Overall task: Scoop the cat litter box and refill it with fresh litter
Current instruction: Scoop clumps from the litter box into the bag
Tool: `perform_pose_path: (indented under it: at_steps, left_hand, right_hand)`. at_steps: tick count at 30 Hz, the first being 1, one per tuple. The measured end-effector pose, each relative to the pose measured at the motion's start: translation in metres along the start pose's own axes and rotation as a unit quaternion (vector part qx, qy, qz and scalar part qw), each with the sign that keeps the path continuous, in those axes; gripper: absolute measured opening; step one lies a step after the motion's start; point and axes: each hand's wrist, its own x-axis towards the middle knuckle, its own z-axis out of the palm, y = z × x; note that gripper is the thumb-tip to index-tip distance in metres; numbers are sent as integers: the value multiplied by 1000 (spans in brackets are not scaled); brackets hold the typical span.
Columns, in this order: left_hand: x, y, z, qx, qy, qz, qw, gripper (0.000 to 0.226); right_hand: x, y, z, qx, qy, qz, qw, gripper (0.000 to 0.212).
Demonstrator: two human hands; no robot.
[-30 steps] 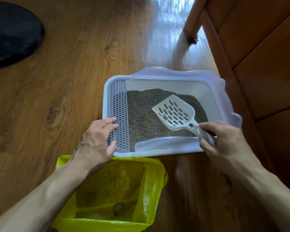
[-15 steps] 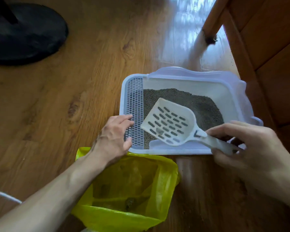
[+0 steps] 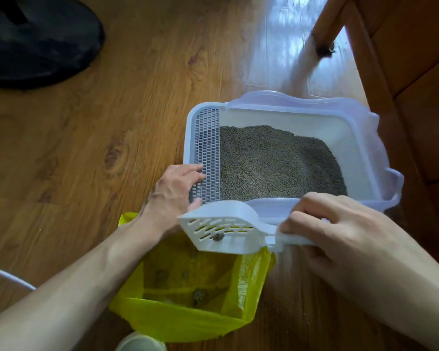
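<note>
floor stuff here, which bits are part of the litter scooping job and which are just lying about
Part of the job:
- litter box with litter
- slotted scoop, held by the right hand, one clump on it
- yellow bag under the scoop
- left hand resting on the box's grille

Just lying about:
- black round base
- wooden furniture
- white cord

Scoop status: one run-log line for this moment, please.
right hand grips scoop | one clump in it, over yellow bag | left hand rests on litter box

The white litter box sits on the floor, holding grey litter. A white slotted scoop carrying one clump hangs over the open yellow bag.
</note>
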Motion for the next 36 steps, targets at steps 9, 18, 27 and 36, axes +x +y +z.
perform_pose_path:
  at_steps: [9,18,27,36]
  left_hand:
    - [-6,1,-1,2,14,-2,1000,47]
    - [-2,-2,-2,-52,9,-18,998,32]
    - [-1,-4,3,6,-2,3,1000,49]
    - [-3,-6,2,-1,-1,14,1000,51]
  right_hand:
    - [1,0,6,2,-59,-35,998,23]
    - [-4,9,-7,195,-4,78,978,33]
    - [16,60,9,90,-15,239,967,25]
    - [83,86,46,-63,-119,205,969,30]
